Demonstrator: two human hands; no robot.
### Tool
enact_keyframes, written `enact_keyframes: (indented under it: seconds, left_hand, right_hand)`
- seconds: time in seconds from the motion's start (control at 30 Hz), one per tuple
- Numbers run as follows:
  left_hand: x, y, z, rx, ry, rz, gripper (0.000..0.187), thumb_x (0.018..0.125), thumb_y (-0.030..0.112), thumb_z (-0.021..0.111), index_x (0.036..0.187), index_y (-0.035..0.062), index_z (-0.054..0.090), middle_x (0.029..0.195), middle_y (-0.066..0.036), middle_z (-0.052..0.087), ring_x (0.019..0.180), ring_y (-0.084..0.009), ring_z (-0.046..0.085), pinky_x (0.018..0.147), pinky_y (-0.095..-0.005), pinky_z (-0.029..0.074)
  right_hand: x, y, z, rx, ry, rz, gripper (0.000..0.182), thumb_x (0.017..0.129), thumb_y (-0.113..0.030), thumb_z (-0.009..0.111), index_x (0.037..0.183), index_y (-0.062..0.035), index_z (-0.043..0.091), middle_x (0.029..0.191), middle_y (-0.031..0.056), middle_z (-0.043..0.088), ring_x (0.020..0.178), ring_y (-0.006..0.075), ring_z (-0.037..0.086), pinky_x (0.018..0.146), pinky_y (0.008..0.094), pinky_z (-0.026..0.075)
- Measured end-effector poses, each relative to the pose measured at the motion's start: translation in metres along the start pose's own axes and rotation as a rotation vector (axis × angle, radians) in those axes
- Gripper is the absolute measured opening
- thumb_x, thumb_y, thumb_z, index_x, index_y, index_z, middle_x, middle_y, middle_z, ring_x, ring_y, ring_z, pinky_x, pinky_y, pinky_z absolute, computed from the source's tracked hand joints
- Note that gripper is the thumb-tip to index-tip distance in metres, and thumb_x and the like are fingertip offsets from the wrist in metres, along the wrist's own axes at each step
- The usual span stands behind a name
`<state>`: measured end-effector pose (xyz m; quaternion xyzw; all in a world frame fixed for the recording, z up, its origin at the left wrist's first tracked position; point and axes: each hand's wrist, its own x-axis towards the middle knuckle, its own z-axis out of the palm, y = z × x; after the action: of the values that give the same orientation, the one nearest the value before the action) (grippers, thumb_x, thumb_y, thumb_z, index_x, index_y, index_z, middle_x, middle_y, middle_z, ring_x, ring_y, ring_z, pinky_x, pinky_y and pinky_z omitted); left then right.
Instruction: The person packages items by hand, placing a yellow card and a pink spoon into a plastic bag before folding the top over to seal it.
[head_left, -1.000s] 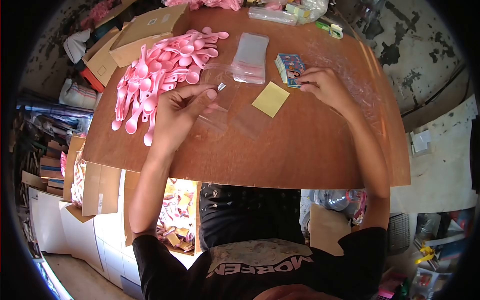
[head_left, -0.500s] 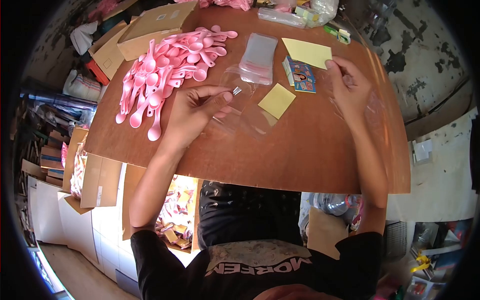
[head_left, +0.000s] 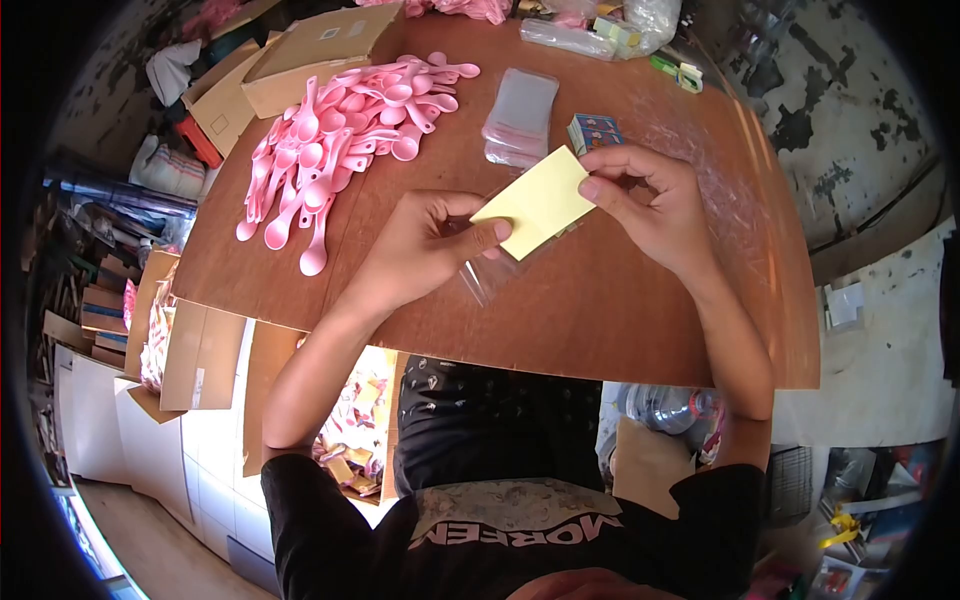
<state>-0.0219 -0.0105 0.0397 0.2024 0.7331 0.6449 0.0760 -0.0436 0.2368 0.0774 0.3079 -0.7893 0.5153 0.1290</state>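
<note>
A yellow paper (head_left: 540, 205) is stretched between my two hands over the middle of the wooden table. My left hand (head_left: 430, 240) pinches its left corner with the thumb on top. At the right end, my right hand (head_left: 645, 195) grips it between thumb and fingers. Below the paper lies a clear plastic film (head_left: 482, 280), partly hidden by my left hand. Just behind the paper are a stack of clear bags (head_left: 522, 112) with pink edges and a small stack of blue printed cards (head_left: 594, 132), the cards partly covered.
A heap of pink spoons (head_left: 335, 140) covers the table's left part, beside a cardboard box (head_left: 325, 55). Plastic packages (head_left: 568, 38) and a green item (head_left: 678, 72) lie at the back. The brown table's (head_left: 640, 330) front edge is near my body.
My right hand has brought the yellow paper left and toward me, over the middle. My left hand now holds its corner too; the small silvery piece it pinched is out of sight.
</note>
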Motion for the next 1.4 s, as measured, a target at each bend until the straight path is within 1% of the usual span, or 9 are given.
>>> enact_keyframes:
  seconds: [0.3,0.47,0.7,0.97,1.03,1.1,1.17,1.27,1.4]
  left_hand:
    - [-0.004,0.007,0.016,-0.024,0.001,0.064,0.02,0.088,0.013,0.067,0.099,-0.003,0.069,0.076,-0.002,0.067,0.066,-0.0029,0.058,0.055,-0.0217,0.047]
    - [-0.006,0.005,0.017,0.021,-0.008,0.179,0.025,0.088,0.008,0.066,0.11,-0.0052,0.065,0.1,-0.009,0.069,0.088,-0.0084,0.062,0.077,-0.0224,0.051]
    - [-0.011,0.004,0.014,-0.074,0.058,0.288,0.031,0.087,0.005,0.066,0.116,-0.0055,0.062,0.101,-0.012,0.069,0.092,-0.0111,0.063,0.081,-0.0241,0.052]
    - [-0.025,0.003,0.003,0.002,0.133,0.309,0.038,0.085,0.005,0.069,0.12,-0.0051,0.059,0.114,-0.014,0.064,0.101,-0.0148,0.062,0.085,-0.0279,0.053]
    - [-0.031,0.004,-0.003,0.123,0.184,0.465,0.045,0.083,0.006,0.072,0.124,-0.0043,0.057,0.116,-0.015,0.062,0.104,-0.0162,0.061,0.085,-0.029,0.053]
    - [-0.04,0.0,-0.009,0.03,0.216,0.269,0.049,0.081,0.006,0.073,0.125,-0.0036,0.054,0.11,-0.013,0.064,0.104,-0.0151,0.061,0.085,-0.0281,0.052]
    - [-0.047,-0.004,-0.025,0.057,0.101,0.149,0.043,0.083,0.004,0.071,0.122,-0.0036,0.054,0.107,-0.01,0.065,0.101,-0.0125,0.061,0.086,-0.027,0.05]
    - [-0.055,-0.028,-0.036,0.03,0.154,0.073,0.029,0.087,0.0,0.066,0.114,-0.0027,0.058,0.101,-0.005,0.066,0.092,-0.0077,0.059,0.08,-0.0246,0.049]
    - [-0.064,-0.031,-0.044,-0.036,0.174,0.041,0.029,0.087,0.0,0.066,0.114,-0.0018,0.057,0.102,-0.004,0.064,0.093,-0.0078,0.059,0.08,-0.0241,0.049]
  right_hand:
    - [-0.011,-0.021,0.015,-0.143,-0.158,-0.178,0.01,0.081,-0.008,0.071,0.089,-0.0029,0.071,0.103,0.0106,0.064,0.095,0.0223,0.061,0.082,0.0326,0.048]
    - [-0.01,-0.026,0.021,-0.137,-0.254,-0.171,0.015,0.08,-0.009,0.071,0.094,-0.0035,0.071,0.105,0.0121,0.064,0.095,0.025,0.062,0.083,0.0336,0.048]
    - [0.008,-0.041,0.017,-0.083,-0.521,-0.092,0.026,0.082,-0.008,0.069,0.106,0.0003,0.065,0.114,0.0146,0.061,0.104,0.0267,0.06,0.09,0.0339,0.045]
    - [0.03,-0.055,0.043,-0.376,-0.742,0.041,0.024,0.082,-0.003,0.063,0.106,0.0011,0.065,0.071,0.0112,0.064,0.059,0.0227,0.062,0.063,0.0302,0.049]
    - [0.028,-0.042,0.057,-0.265,-0.652,0.001,0.024,0.083,-0.002,0.062,0.107,0.0007,0.065,0.073,0.0107,0.066,0.06,0.0199,0.064,0.064,0.0287,0.05]
    - [0.035,-0.034,0.066,-0.152,-0.558,-0.036,0.025,0.084,0.0,0.06,0.109,0.0002,0.065,0.075,0.0102,0.067,0.06,0.0171,0.065,0.065,0.0273,0.052]
    - [0.055,-0.025,0.07,0.147,-0.881,0.069,0.026,0.087,0.0,0.059,0.112,0.0007,0.064,0.083,0.0087,0.07,0.07,0.013,0.067,0.072,0.0275,0.053]
    - [0.09,0.012,0.087,0.259,-0.657,0.244,0.031,0.089,-0.013,0.061,0.117,-0.001,0.058,0.088,0.006,0.07,0.072,0.0109,0.065,0.068,0.0264,0.05]
    - [0.138,0.101,0.13,-0.337,-0.174,0.037,0.022,0.079,-0.021,0.068,0.097,-0.0093,0.07,0.084,0.0113,0.071,0.073,0.0226,0.068,0.069,0.0333,0.051]
